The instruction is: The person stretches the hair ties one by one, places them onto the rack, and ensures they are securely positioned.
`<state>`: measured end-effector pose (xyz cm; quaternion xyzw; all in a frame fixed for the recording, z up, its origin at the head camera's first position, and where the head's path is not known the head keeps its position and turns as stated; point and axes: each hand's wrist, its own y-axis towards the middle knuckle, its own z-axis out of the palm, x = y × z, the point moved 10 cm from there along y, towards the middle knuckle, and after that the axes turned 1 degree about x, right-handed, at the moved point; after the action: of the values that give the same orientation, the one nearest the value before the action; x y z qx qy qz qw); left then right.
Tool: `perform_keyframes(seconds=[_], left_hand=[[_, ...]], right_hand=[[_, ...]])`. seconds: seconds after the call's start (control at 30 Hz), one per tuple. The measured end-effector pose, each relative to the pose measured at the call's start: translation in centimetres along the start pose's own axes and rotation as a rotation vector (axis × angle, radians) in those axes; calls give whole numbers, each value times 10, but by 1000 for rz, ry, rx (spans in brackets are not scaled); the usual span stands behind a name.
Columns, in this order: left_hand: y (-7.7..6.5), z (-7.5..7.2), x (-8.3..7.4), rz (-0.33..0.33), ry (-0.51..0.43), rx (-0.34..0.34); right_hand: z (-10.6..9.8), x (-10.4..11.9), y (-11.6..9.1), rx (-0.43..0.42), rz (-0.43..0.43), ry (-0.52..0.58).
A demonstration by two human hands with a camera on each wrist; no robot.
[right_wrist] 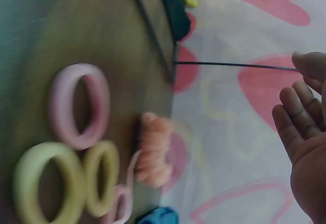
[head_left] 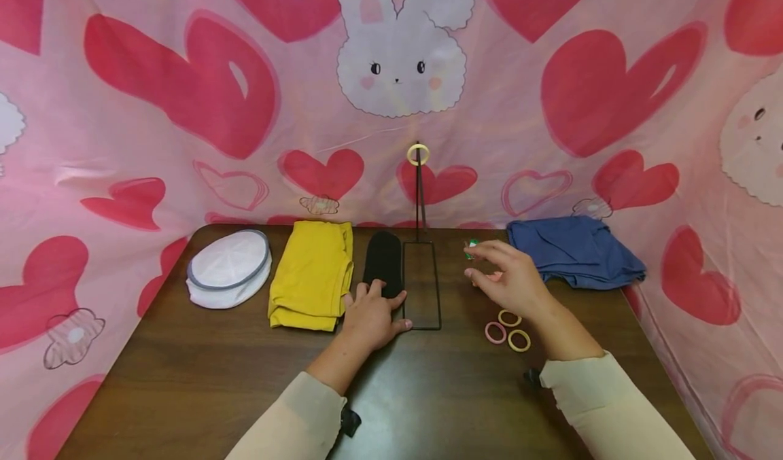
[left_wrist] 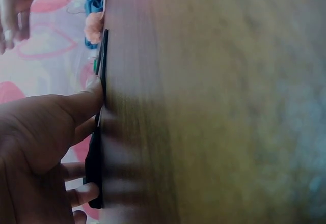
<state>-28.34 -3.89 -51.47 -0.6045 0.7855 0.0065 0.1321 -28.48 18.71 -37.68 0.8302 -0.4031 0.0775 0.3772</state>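
A black wire stand has a rectangular base flat on the table and a tall upright. A pale yellow ring hangs at its top. My left hand rests with spread fingers at the base's left side. Its thumb touches the frame, while other fingers lie on a flat black elongated piece with a rounded end. To the right of the stand, my right hand is in the air with loosely bent fingers and nothing between them. Below it lie a pink ring and two yellow rings.
A white round cap-like item with a grey rim and a folded yellow cloth lie at left. Folded blue cloth is at back right. A peach bunched item and a small green-and-white item sit near my right hand.
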Motion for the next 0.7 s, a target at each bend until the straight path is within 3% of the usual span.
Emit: perform_keyframes(seconds=[0.37,0.7], left_hand=[[0,0,0,4,10,-21],[0,2,-1,3,20,-12]], right_hand=[[10,-11,-51,90,10,-5],[19,-19,-80,195,33,-35]])
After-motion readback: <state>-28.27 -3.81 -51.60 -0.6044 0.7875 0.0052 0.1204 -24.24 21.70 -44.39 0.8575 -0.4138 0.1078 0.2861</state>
